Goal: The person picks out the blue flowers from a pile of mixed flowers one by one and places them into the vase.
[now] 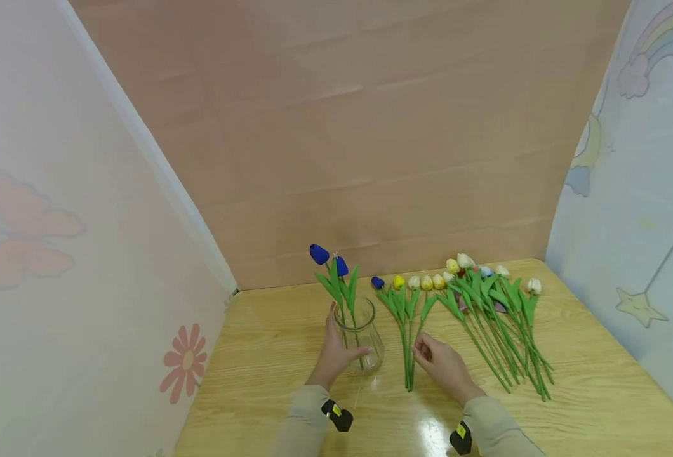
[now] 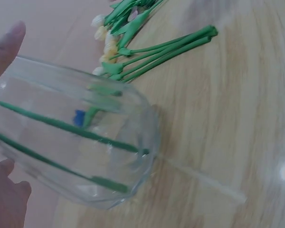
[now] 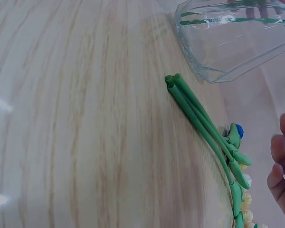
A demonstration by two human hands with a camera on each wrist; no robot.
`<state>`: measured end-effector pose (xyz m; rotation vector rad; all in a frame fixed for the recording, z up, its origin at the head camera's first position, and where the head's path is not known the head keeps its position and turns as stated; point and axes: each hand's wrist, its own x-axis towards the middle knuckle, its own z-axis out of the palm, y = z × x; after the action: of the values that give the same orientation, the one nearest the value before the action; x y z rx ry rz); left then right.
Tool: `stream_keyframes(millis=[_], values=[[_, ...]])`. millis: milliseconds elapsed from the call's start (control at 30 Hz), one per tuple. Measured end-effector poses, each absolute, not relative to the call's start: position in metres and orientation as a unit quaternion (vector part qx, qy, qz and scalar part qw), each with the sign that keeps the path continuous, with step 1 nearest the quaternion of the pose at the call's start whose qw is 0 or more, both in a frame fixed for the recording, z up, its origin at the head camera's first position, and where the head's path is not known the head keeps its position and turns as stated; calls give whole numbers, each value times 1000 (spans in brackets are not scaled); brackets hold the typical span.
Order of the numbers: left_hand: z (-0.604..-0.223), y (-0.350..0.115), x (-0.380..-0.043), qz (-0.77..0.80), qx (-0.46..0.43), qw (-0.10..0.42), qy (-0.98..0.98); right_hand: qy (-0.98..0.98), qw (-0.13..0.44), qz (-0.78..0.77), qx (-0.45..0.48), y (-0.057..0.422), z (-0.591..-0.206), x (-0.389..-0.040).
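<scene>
My left hand (image 1: 335, 352) grips a clear glass vase (image 1: 375, 349) around its side, thumb in front. Two blue tulips (image 1: 319, 254) lean in the vase; their green stems (image 2: 61, 124) show through the glass in the left wrist view. To the right of the vase lies a small group of tulips, with a blue head (image 1: 377, 283), a yellow head (image 1: 399, 282) and paler ones. Beside their stems (image 3: 199, 121) is my right hand (image 1: 442, 367), its fingers loosely bent and holding nothing.
Farther right, a larger spread of tulips (image 1: 487, 304) with mostly white and cream heads lies across the wooden table (image 1: 268, 343). A brown backdrop (image 1: 336, 139) stands behind, with printed panels on both sides.
</scene>
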<state>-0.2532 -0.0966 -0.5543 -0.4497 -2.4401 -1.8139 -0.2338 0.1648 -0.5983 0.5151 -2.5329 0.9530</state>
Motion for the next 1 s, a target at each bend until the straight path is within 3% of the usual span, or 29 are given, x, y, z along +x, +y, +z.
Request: stream_keyframes(millis=[133, 333, 700, 1000], values=[[-548, -91, -248, -600, -168, 49, -781, -909, 168, 335, 182, 163, -600, -233], [-541, -90, -243, -602, -141, 6, -786, -923, 127, 321, 171, 164, -600, -235], [-543, -86, -243, -604, -150, 13, -783, -963, -10, 263, 55, 164, -601, -259], [-557, -87, -252, -616, -151, 14, -773, -974, -34, 223, 4, 157, -609, -269]])
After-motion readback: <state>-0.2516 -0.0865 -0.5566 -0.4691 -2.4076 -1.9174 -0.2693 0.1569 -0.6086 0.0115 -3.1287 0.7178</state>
